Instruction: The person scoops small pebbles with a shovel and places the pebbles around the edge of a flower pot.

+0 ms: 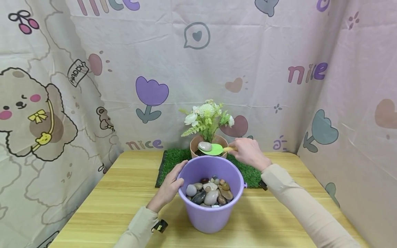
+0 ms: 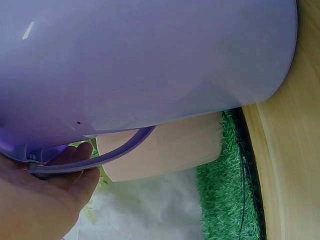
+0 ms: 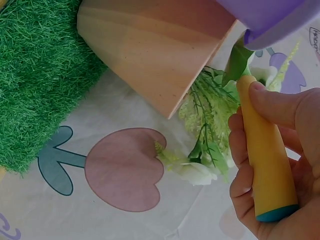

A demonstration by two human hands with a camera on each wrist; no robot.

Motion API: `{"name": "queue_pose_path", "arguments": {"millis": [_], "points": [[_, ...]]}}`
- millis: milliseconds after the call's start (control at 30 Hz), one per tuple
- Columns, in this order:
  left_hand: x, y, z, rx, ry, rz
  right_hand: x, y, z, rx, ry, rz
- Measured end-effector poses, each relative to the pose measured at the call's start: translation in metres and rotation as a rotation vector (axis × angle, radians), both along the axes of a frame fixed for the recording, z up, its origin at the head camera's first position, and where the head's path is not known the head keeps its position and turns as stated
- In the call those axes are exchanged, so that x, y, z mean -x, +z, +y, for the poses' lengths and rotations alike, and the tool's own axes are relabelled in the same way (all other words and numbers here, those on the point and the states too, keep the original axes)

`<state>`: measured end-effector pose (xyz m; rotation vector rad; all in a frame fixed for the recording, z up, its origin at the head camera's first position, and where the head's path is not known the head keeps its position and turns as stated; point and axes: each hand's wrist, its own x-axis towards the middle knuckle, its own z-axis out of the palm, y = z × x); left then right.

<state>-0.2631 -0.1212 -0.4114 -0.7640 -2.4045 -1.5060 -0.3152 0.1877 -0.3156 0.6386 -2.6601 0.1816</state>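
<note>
A purple bucket (image 1: 211,217) stands on the table, with several smooth pebbles (image 1: 211,197) of mixed colours inside. My left hand (image 1: 169,186) grips its left rim, thumb over the edge; the bucket's handle (image 2: 107,156) crosses the fingers in the left wrist view. In my right hand (image 1: 249,151) is a small garden trowel, its yellow handle (image 3: 270,155) wrapped by the fingers. One pale grey pebble (image 1: 205,146) lies on the trowel's green blade (image 1: 215,149). The blade is over the pinkish flowerpot (image 1: 194,144), just beyond the bucket's far rim.
White flowers with green leaves (image 1: 206,115) rise from the pot, close behind the blade. Under the pot lies an artificial grass mat (image 1: 173,158) at the back of the wooden table (image 1: 124,193). Printed cloth (image 1: 192,69) hangs behind and on both sides.
</note>
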Motion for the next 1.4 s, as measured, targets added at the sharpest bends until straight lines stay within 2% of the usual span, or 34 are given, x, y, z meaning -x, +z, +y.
{"name": "queue_pose_path", "arguments": {"millis": [967,1400], "points": [[0.001,-0.001,0.001,-0.021,-0.014,-0.011,0.024,-0.018,-0.016,-0.028,0.011,-0.027],[0.001,-0.002,0.0,-0.029,-0.033,-0.012,0.033,-0.012,-0.029,-0.121,0.037,-0.085]]}}
